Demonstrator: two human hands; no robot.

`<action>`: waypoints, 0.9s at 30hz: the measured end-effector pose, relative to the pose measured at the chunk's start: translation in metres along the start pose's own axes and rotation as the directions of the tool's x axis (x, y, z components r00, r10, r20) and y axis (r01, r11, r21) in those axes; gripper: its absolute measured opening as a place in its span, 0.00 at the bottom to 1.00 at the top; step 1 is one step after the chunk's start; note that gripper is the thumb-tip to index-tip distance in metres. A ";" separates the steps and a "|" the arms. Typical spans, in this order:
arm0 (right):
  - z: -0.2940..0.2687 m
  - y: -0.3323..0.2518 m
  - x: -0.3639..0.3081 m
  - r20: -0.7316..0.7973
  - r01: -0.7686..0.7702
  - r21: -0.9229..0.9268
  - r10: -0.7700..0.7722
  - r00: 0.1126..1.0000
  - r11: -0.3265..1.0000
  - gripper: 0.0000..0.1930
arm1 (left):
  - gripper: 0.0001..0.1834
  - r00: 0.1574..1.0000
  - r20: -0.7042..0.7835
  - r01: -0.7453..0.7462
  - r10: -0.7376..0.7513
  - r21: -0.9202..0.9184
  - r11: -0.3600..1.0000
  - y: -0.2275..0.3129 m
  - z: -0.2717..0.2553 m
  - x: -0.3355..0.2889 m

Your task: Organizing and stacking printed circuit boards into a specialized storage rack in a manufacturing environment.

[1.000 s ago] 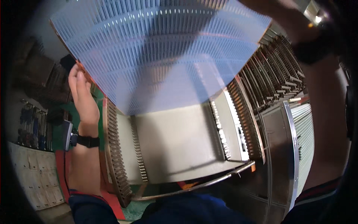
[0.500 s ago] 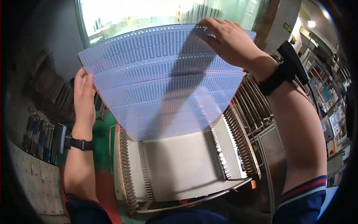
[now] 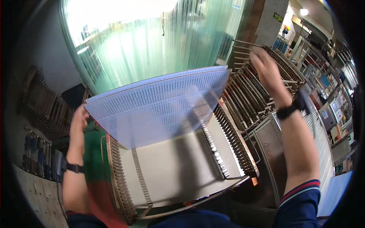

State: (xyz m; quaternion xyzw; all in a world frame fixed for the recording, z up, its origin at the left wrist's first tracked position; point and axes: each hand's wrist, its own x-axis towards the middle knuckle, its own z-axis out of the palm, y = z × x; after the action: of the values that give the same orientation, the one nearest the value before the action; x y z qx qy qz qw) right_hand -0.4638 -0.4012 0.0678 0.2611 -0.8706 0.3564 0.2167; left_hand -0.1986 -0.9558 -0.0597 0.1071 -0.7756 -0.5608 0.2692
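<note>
Blue panels [image 3: 157, 102] with rows of small slots stand upright in a slotted metal rack [image 3: 118, 178], toward its far end. At least two top edges show, close together. My left hand [image 3: 79, 119] is beside the upper left corner of the panels, fingers loosely bent and apart; whether they touch the edge is hard to tell. My right hand [image 3: 266, 72] is raised in the air to the right of the panels, blurred, fingers loosely apart, with nothing visible in it. Toothed strips run along both sides of the rack, above a pale base [image 3: 171, 167].
Behind the panels hangs a clear strip curtain [image 3: 140, 53]. More slotted racks [image 3: 249, 95] stand at the right, near a grey metal cabinet [image 3: 272, 148]. Other racks [image 3: 45, 95] are at the far left. A pale blue sheet [image 3: 334, 193] shows at the lower right.
The upper panel has dropped into the rack, level with the other. My right hand has let go of its top edge and moved right. The view has shifted.
</note>
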 end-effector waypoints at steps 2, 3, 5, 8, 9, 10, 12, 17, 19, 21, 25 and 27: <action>-0.013 0.150 -0.081 0.070 0.000 -0.424 0.033 0.997 0.905 0.29 | 0.29 0.995 0.091 -0.039 0.039 -0.008 0.999 -0.049 0.025 -0.008; 0.013 0.148 -0.119 0.238 -0.248 -0.317 0.330 0.913 0.915 0.30 | 0.29 0.986 0.150 0.059 -0.074 0.103 0.993 -0.055 0.033 -0.020; 0.054 0.102 -0.164 0.456 -0.716 0.100 0.607 0.650 0.691 0.26 | 0.29 0.964 0.177 0.156 -0.196 0.217 0.964 -0.054 0.056 -0.036; 0.068 0.074 -0.193 0.543 -0.797 0.201 0.612 0.575 0.570 0.18 | 0.30 0.980 0.021 0.170 -0.198 0.429 0.887 -0.048 0.072 -0.043; 0.061 0.069 -0.194 0.550 -0.802 0.248 0.603 0.578 0.543 0.17 | 0.30 0.988 -0.031 0.156 -0.153 0.285 0.946 -0.044 0.077 -0.045; 0.057 0.065 -0.196 0.556 -0.806 0.294 0.593 0.582 0.514 0.16 | 0.30 0.989 -0.089 0.127 -0.115 0.135 0.983 -0.039 0.081 -0.046; 0.051 0.063 -0.203 0.511 -0.769 0.397 0.575 0.639 0.501 0.16 | 0.30 0.994 -0.097 0.060 -0.050 0.102 0.993 -0.009 0.080 -0.046; 0.053 0.036 -0.229 0.293 -0.524 0.647 0.453 0.842 0.554 0.14 | 0.28 0.975 -0.102 -0.200 0.196 -0.026 0.980 -0.036 0.002 -0.038; 0.056 0.023 -0.255 0.241 -0.486 0.648 0.448 0.861 0.586 0.13 | 0.29 0.927 -0.231 -0.324 0.296 -0.094 0.941 -0.020 0.027 -0.043; 0.054 0.025 -0.276 0.216 -0.427 0.735 0.416 0.884 0.527 0.15 | 0.30 0.918 -0.289 -0.362 0.271 -0.337 0.869 -0.035 0.011 -0.049; -0.021 0.051 -0.207 0.005 0.066 0.178 -0.068 0.998 0.982 0.20 | 0.28 0.885 -0.352 -0.420 0.304 -0.326 0.847 -0.068 -0.007 -0.044; -0.056 -0.021 -0.135 -0.152 0.034 0.390 0.028 0.988 0.920 0.15 | 0.28 0.874 -0.369 -0.425 0.315 -0.270 0.864 -0.085 -0.035 -0.055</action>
State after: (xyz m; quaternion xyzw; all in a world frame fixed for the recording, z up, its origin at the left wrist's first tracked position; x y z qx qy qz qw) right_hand -0.3365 -0.3323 0.0395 0.2720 -0.7620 0.5419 0.2273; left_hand -0.1456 -0.9879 -0.1475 -0.0069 -0.6194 -0.5997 0.5066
